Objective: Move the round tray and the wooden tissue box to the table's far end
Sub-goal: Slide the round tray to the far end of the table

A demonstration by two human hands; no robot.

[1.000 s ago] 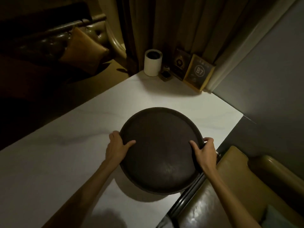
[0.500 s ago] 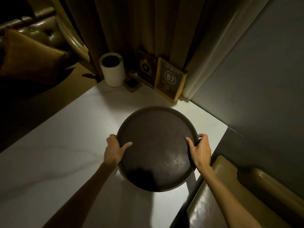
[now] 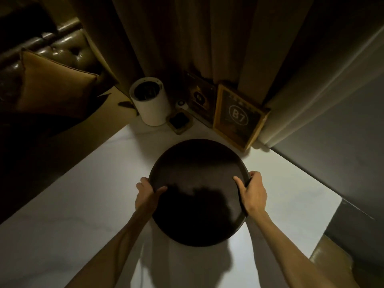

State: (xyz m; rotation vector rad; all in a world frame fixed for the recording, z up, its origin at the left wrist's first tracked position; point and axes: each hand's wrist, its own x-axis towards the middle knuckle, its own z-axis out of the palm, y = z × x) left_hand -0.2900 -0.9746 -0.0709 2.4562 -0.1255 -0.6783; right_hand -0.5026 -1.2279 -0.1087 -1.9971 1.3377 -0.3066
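A dark round tray (image 3: 197,169) hangs over the white table (image 3: 83,204), close to its far end. My left hand (image 3: 146,194) grips the tray's left rim, thumb on the inside. On the right rim my right hand (image 3: 252,193) does the same. My shadow darkens the tray's near half. No wooden tissue box is in view.
At the table's far end stand a white cylinder (image 3: 149,104), a small dark dish (image 3: 179,121), a dark card (image 3: 200,100) and a framed "B7" sign (image 3: 239,117), all against a curtain (image 3: 187,38). A sofa with a cushion (image 3: 52,88) lies left, a seat (image 3: 340,265) at the lower right.
Both hands have carried the tray forward toward the table's far end. The items by the curtain now appear closer and larger in view.
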